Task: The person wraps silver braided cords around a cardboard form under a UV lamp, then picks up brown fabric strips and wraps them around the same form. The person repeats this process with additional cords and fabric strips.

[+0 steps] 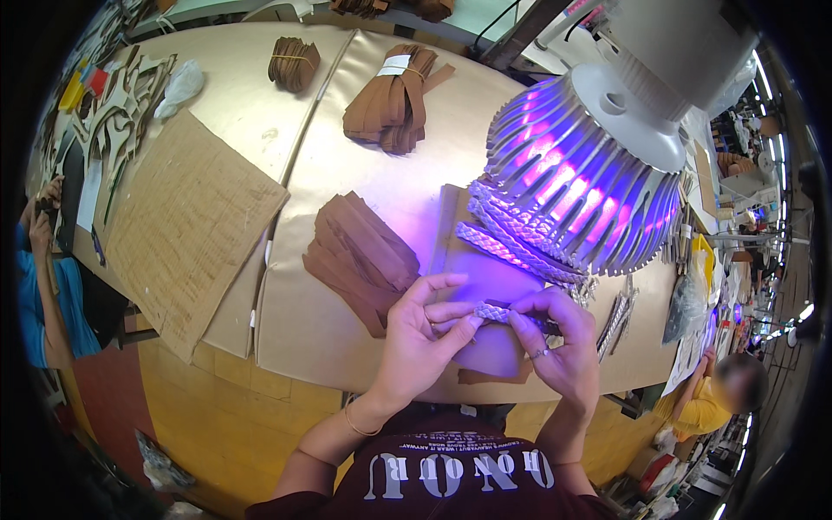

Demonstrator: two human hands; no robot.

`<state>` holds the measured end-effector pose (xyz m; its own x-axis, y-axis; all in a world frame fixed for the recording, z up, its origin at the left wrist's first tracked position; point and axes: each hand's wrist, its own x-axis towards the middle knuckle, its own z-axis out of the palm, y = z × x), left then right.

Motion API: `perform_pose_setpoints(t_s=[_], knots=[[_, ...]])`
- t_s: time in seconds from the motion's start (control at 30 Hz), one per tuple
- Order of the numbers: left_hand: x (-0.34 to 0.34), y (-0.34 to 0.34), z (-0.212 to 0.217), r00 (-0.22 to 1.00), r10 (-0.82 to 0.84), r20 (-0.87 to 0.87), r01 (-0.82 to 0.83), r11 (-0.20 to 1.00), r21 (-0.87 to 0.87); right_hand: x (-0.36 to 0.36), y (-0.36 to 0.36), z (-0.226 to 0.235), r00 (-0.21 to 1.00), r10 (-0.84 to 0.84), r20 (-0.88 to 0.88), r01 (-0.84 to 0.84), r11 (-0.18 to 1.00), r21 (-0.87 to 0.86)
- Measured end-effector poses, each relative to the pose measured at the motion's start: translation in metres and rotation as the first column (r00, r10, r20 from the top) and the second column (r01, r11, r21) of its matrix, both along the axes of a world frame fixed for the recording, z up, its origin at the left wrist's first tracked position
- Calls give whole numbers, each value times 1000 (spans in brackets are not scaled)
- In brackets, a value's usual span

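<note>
Close to the table's near edge, a short pale braided strap [492,313] is stretched between my two hands. My left hand [422,334] pinches one end between thumb and finger, its other fingers spread. The thumb and fingers of my right hand [559,342] close on the other end, where a dark strip shows beside the braid. Just beyond, more braided straps [520,247] lie under a finned lamp [581,182] glowing purple. Left of them is a fanned pile of brown strips [360,251]. A small brown piece [494,374] lies at the near edge.
Farther back are a banded brown bundle [390,100] and a smaller one [295,65]. A brown board [195,230] covers the left table. Thin braided cords [617,316] lie to the right. Other people [52,295] work at left and right [706,394].
</note>
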<state>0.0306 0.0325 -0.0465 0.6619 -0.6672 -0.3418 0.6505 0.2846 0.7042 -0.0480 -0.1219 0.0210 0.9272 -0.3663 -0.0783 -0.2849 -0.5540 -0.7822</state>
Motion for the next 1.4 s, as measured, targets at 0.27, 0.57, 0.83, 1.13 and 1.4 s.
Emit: perform_pose_setpoints(t_s=[0.27, 0.57, 0.83, 1.13, 1.4], knots=[[0, 0, 0, 999, -1, -41, 2, 1000, 29, 1, 1, -1, 1000, -20, 15, 20, 1000, 0], [0, 1, -3, 1000, 1, -28, -1, 1000, -7, 3, 0, 0, 1000, 14, 21, -13, 1000, -26], [-1, 1, -3, 999, 10, -32, -10, 1000, -27, 5, 0, 3, 1000, 18, -8, -18, 998, -53], [0, 2, -6, 999, 6, -31, -7, 999, -53, 7, 4, 0, 999, -22, 28, 23, 999, -37], [2, 1, -7, 997, 11, -73, -12, 1000, -23, 8, 5, -2, 998, -53, 37, 54, 998, -34]])
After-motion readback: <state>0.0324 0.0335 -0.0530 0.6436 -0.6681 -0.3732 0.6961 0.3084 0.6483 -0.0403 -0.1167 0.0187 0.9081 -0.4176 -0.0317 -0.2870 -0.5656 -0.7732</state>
